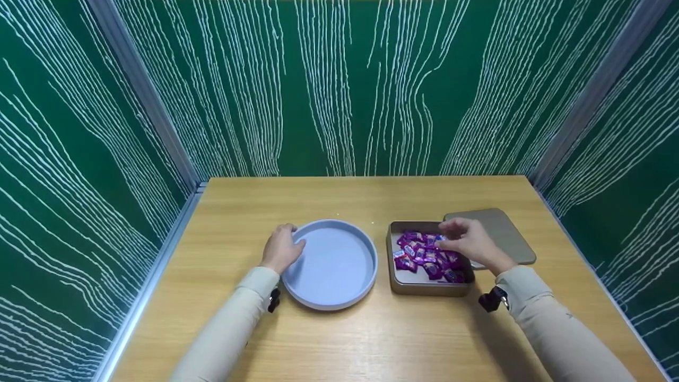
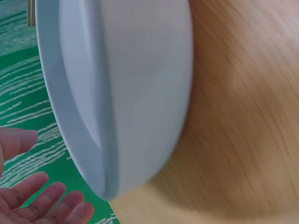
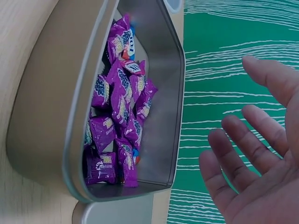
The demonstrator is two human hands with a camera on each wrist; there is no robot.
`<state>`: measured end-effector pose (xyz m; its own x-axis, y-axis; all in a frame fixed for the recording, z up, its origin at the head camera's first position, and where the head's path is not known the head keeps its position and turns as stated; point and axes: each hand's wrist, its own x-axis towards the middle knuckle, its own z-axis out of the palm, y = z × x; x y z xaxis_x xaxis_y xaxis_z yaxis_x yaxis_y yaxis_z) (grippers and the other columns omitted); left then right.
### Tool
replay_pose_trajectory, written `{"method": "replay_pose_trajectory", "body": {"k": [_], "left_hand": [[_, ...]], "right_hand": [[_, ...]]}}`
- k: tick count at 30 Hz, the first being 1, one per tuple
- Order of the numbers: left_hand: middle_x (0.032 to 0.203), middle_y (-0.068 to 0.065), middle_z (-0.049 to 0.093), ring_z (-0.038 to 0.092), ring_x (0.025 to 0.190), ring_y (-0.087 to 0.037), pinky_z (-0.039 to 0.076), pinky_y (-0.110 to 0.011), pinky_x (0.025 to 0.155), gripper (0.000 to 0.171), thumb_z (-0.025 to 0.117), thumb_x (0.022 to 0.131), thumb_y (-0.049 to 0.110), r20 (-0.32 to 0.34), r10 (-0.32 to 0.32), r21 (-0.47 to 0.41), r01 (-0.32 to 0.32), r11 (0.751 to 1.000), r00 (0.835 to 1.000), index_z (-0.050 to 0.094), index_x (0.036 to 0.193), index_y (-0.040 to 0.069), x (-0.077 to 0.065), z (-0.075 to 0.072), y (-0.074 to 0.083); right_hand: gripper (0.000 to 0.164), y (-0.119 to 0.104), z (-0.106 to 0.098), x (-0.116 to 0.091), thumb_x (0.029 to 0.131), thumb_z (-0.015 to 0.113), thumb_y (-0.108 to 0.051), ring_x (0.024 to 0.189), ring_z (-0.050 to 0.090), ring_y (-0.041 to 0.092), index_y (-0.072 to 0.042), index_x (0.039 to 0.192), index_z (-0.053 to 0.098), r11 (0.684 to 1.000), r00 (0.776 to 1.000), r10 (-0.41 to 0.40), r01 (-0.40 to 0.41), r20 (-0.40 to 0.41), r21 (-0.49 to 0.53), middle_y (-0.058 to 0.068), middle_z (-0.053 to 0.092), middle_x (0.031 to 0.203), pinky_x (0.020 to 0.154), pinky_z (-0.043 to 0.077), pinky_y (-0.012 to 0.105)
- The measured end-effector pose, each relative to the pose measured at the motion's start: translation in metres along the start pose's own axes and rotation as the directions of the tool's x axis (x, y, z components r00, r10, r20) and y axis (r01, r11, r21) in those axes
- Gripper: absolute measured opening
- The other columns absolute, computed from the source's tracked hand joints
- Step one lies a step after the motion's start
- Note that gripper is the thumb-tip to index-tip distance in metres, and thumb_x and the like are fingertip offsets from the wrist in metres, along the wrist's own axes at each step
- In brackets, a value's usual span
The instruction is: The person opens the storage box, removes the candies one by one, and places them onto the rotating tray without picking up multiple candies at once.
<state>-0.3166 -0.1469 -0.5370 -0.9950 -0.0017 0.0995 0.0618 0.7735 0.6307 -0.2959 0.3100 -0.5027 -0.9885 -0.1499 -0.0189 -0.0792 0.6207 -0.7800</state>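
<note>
A round pale blue-grey tray with a raised rim (image 1: pixel 329 307) lies left of centre in the head view. My left hand (image 1: pixel 281 248) is at its left rim; the left wrist view shows those fingers spread and holding nothing, apart from the tray's wall (image 2: pixel 145 93). Right of the tray stands a square metal tin (image 1: pixel 429 289) with many purple-wrapped candies (image 1: pixel 424 254) inside. Over the tin's right side hovers my right hand (image 1: pixel 469 241). In the right wrist view its fingers are loosely bent and empty, above the tin's rim and the candies (image 3: pixel 121 102).
The tin's flat lid (image 1: pixel 501 236) lies on the table behind and right of the tin. Wooden tabletop (image 1: pixel 339 345) spreads in front of both containers. Green panels (image 1: pixel 313 106) with white lines stand along the back and sides, joined by metal posts.
</note>
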Motion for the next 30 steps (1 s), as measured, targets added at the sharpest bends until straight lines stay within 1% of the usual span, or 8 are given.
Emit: {"method": "replay_pose_trajectory", "body": {"k": [3,6,10,17,20,27,28,30], "left_hand": [[0.138,-0.028,0.067,0.066,0.129,-0.044,0.054,-0.054,0.113,0.048,0.075,0.100,0.018,0.015,-0.029,0.020,0.028,0.999,0.999,0.064,0.139,-0.008,0.000,-0.001,-0.007],[0.143,-0.029,0.064,0.064,0.133,-0.045,0.052,-0.054,0.117,0.052,0.073,0.101,0.017,0.029,-0.059,0.026,0.058,0.998,0.998,0.061,0.144,-0.008,0.001,-0.001,-0.013],[0.144,-0.033,0.063,0.063,0.133,-0.048,0.051,-0.056,0.117,0.055,0.072,0.101,0.018,0.046,-0.080,0.024,0.079,0.997,0.996,0.058,0.146,-0.011,0.006,0.002,-0.026],[0.130,-0.032,0.071,0.069,0.123,-0.049,0.056,-0.060,0.108,0.052,0.071,0.098,0.021,0.017,-0.071,0.099,0.069,0.993,0.997,0.064,0.137,-0.012,0.039,0.037,-0.085],[0.135,-0.033,0.069,0.067,0.129,-0.048,0.055,-0.056,0.112,0.049,0.067,0.101,0.018,0.043,-0.106,0.063,0.103,0.993,0.993,0.062,0.140,-0.012,0.039,0.034,-0.085],[0.137,-0.034,0.068,0.068,0.128,-0.046,0.054,-0.057,0.114,0.044,0.058,0.103,0.010,0.087,-0.160,-0.014,0.162,0.987,0.983,0.062,0.139,-0.015,0.014,0.005,-0.047],[0.136,-0.034,0.069,0.069,0.125,-0.045,0.055,-0.056,0.113,0.042,0.058,0.103,0.008,0.098,-0.162,-0.027,0.165,0.986,0.982,0.062,0.138,-0.015,0.015,0.004,-0.046],[0.120,-0.030,0.075,0.074,0.107,-0.039,0.062,-0.049,0.099,0.035,0.057,0.103,0.009,0.100,-0.142,-0.024,0.145,0.989,0.985,0.070,0.127,-0.013,0.024,0.014,-0.061]], "right_hand": [[0.049,0.000,0.004,0.001,0.097,0.083,-0.019,0.123,0.065,0.042,0.002,0.137,0.066,1.000,1.000,-0.003,0.003,0.028,-0.006,0.028,0.068,0.136,0.109,0.056,0.054],[0.050,0.001,0.007,0.003,0.096,0.084,-0.018,0.122,0.065,0.042,0.002,0.138,0.066,1.000,0.998,-0.015,0.016,0.053,-0.020,0.027,0.069,0.136,0.108,0.057,0.054],[0.050,0.003,0.010,0.004,0.094,0.086,-0.017,0.120,0.066,0.044,0.003,0.136,0.067,0.999,0.997,-0.039,0.042,0.070,-0.031,0.029,0.069,0.133,0.101,0.059,0.045],[0.047,0.004,0.015,0.007,0.091,0.087,-0.010,0.112,0.068,0.039,0.006,0.131,0.069,0.998,0.993,-0.065,0.067,0.102,-0.019,0.030,0.070,0.127,0.085,0.056,0.022],[0.047,0.004,0.018,0.009,0.091,0.086,-0.008,0.114,0.067,0.043,0.008,0.132,0.068,0.998,0.991,-0.064,0.066,0.114,-0.018,0.031,0.070,0.128,0.085,0.056,0.023],[0.048,0.006,0.023,0.014,0.091,0.087,-0.010,0.113,0.067,0.043,0.010,0.131,0.068,0.997,0.991,-0.048,0.055,0.126,-0.048,0.031,0.071,0.126,0.092,0.056,0.033],[0.048,0.007,0.024,0.015,0.091,0.087,-0.010,0.113,0.067,0.043,0.010,0.131,0.068,0.997,0.991,-0.047,0.054,0.127,-0.051,0.031,0.071,0.126,0.092,0.056,0.033],[0.046,0.008,0.027,0.017,0.091,0.086,-0.009,0.112,0.067,0.042,0.011,0.129,0.069,0.997,0.990,-0.054,0.062,0.130,-0.053,0.031,0.071,0.125,0.091,0.055,0.033]]}}
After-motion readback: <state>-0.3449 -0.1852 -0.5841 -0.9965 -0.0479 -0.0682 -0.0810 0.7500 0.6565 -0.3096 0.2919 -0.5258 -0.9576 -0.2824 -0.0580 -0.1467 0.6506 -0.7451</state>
